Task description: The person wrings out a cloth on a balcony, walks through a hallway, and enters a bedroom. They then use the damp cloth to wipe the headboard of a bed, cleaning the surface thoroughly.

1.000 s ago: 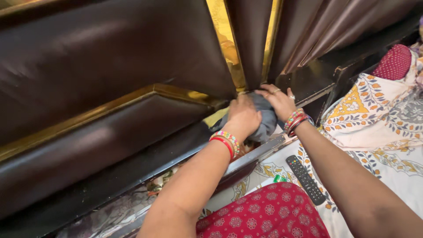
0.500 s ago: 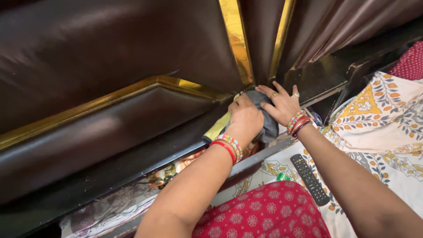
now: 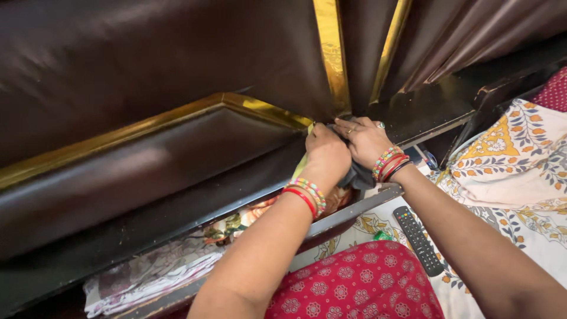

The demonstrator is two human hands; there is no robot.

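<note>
Head view, left hand [image 3: 326, 155] and right hand [image 3: 364, 140], each grip bunching grey cloth [image 3: 356, 175] against brown headboard [image 3: 147, 88].

Grey cloth [image 3: 357, 176], black remote [image 3: 418, 240].

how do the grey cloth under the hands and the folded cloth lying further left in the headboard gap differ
The grey cloth is plain and dark; the folded cloth is pale with a faint floral print. The grey cloth is bunched up against the gold trim, pressed by the left hand and right hand; the folded cloth lies flat and untouched. The grey cloth is mostly hidden by the hands; the folded cloth shows openly. Both sit in the gap behind the bed's dark padded headboard.
</note>
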